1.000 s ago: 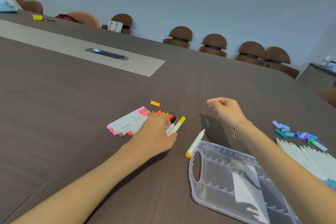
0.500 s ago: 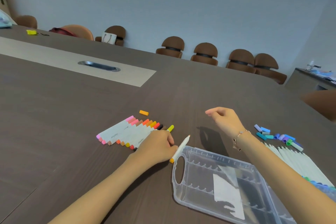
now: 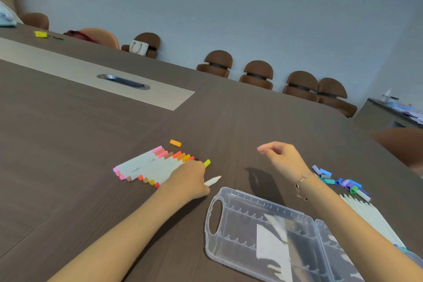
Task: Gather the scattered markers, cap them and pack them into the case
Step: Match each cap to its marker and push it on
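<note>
On dark wood-grain worktop (image 3: pixel 68 144) before brown chairs (image 3: pixel 257 74): left hand (image 3: pixel 186 181) gripping uncapped orange marker (image 3: pixel 212 181) beside capped row (image 3: pixel 151 167); right hand (image 3: pixel 282 158) raised, loosely curled, empty.

I saw a plain pale blue-grey wall (image 3: pixel 251 7) behind a long dark wood-grain tabletop (image 3: pixel 68 144) with a lighter inset strip (image 3: pixel 68 68) and a metal cable slot (image 3: pixel 123 81). Brown chairs (image 3: pixel 258 73) lined the far edge; a low cabinet (image 3: pixel 384 117) stood at right.
</note>
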A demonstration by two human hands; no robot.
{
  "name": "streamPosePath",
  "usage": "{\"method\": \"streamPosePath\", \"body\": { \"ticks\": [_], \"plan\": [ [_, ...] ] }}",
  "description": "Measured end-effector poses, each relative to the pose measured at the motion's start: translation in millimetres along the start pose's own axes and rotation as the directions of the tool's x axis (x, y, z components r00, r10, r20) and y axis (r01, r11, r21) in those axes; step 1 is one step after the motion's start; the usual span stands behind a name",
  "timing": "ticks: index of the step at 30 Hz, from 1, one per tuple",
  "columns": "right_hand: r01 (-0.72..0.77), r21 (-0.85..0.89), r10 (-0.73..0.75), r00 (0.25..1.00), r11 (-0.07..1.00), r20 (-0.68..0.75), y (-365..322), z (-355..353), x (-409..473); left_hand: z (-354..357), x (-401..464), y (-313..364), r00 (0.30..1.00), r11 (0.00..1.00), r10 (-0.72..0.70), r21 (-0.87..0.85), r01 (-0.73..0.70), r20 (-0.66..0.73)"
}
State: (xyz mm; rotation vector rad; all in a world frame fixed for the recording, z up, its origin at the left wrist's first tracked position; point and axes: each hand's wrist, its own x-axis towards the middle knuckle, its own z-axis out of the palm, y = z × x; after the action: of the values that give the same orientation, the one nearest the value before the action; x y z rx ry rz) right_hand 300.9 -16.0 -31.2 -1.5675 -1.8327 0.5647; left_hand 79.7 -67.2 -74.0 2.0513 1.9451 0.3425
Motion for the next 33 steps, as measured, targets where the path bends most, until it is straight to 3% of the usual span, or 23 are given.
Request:
{"method": "streamPosePath", "body": {
  "ticks": [4, 12, 15, 18, 22, 28, 30, 32, 33],
  "plan": [
    [0.022, 0.009, -0.022, 0.998, 1.0, 0.062, -8, 20, 14, -1, -3, -8, 1.0, 0.998, -0.016, -0.054, 0.014, -0.024],
    [0.16, -0.104, -0.125, 0.952, 0.982, 0.281, -35, 82, 48, -41, -10, -52, 0.992, 0.84, -0.107, -0.528, 0.128, 0.07],
    [0.229, -0.119, -0.175, 0.92, 0.966, 0.351, -53, 114, 60, -50, -5, -58, 0.973, 0.717, -0.217, -0.689, 0.106, -0.076],
    [0.246, -0.095, -0.199, 0.915, 0.965, 0.35, -72, 149, 75, -53, 2, -60, 0.902, 0.589, -0.365, -0.808, 0.032, -0.23],
    [0.301, -0.073, -0.256, 0.896, 0.951, 0.363, -86, 184, 86, -50, 2, -66, 0.871, 0.508, -0.423, -0.861, -0.003, -0.252],
    [0.314, -0.286, -0.233, 0.93, 0.906, 0.284, -73, 174, 89, -48, 0, -63, 0.917, 0.558, -0.351, -0.829, 0.041, -0.19],
    [0.252, -0.169, -0.229, 0.963, 0.953, 0.145, -62, 152, 83, -44, -3, -58, 0.966, 0.567, -0.244, -0.82, 0.076, -0.08],
    [0.119, 0.165, -0.12, 0.993, 0.979, -0.004, -54, 124, 71, -39, -7, -52, 0.993, 0.579, -0.12, -0.811, 0.09, 0.024],
    [0.043, 0.356, -0.037, 0.999, 0.934, -0.023, -52, 111, 63, -37, -8, -49, 0.996, 0.601, -0.071, -0.795, 0.08, 0.047]
  ]
}}
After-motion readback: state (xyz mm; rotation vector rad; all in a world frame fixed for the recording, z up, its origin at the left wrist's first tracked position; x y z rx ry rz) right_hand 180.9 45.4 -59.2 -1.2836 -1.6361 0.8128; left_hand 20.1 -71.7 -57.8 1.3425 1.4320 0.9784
